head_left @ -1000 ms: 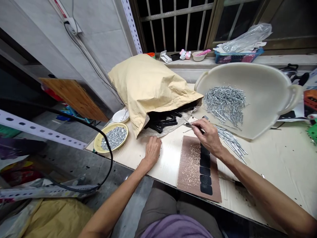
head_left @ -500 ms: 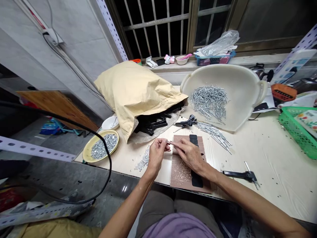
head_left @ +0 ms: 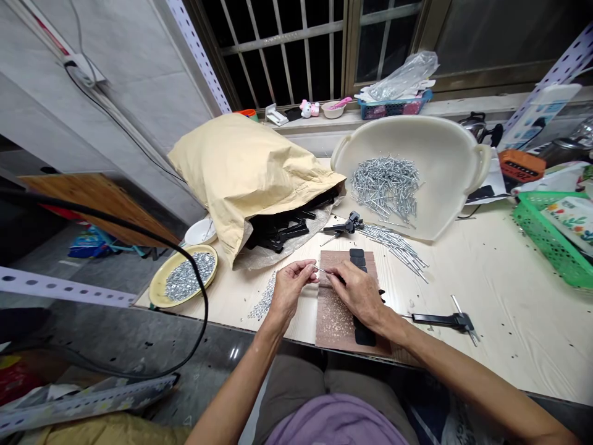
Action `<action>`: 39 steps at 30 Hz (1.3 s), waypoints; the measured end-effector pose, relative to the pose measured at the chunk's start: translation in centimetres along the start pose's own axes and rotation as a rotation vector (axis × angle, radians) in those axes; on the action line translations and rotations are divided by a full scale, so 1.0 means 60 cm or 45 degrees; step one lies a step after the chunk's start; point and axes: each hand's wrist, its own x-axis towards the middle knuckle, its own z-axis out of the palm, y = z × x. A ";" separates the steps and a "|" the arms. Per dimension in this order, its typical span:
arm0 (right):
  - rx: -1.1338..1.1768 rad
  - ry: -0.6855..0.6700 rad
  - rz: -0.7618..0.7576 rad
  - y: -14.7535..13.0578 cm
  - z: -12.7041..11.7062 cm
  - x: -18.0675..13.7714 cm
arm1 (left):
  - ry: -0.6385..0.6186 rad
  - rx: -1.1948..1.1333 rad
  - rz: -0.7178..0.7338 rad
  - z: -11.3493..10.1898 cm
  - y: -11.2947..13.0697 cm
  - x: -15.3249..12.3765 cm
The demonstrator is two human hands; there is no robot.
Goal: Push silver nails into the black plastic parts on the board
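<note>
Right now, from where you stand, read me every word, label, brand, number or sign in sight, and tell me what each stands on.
"20V", as best it reads, on the orange-and-black case at the far right; slightly blurred.
Marks on the white panel behind it: too small to read.
Brown board: no lettering visible.
Tan sack: no lettering I can make out.
</note>
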 end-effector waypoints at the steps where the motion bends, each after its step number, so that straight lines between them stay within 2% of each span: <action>1: -0.018 0.005 0.010 0.001 0.000 -0.002 | 0.000 0.042 -0.001 -0.001 -0.002 0.000; 5: -0.162 0.006 0.022 0.000 -0.002 -0.008 | 0.001 0.125 0.031 0.002 -0.010 0.001; 14: -0.439 0.106 -0.054 -0.002 -0.001 -0.016 | -0.027 -0.185 -0.178 0.009 -0.018 0.004; 18: -0.488 0.113 -0.071 -0.001 0.001 -0.018 | -0.016 -0.234 -0.204 0.009 -0.019 0.004; 24: -0.476 0.094 -0.047 -0.004 -0.002 -0.019 | -0.022 -0.277 -0.241 0.009 -0.025 0.002; 28: -0.298 0.009 0.058 -0.006 -0.008 -0.017 | -0.028 -0.262 -0.202 0.008 -0.027 0.002; 35: -0.204 -0.044 0.109 -0.005 -0.015 -0.016 | -0.092 -0.071 -0.144 -0.001 -0.042 0.000; 39: -0.210 -0.028 0.124 -0.005 -0.011 -0.016 | -0.098 -0.166 -0.195 0.000 -0.045 0.002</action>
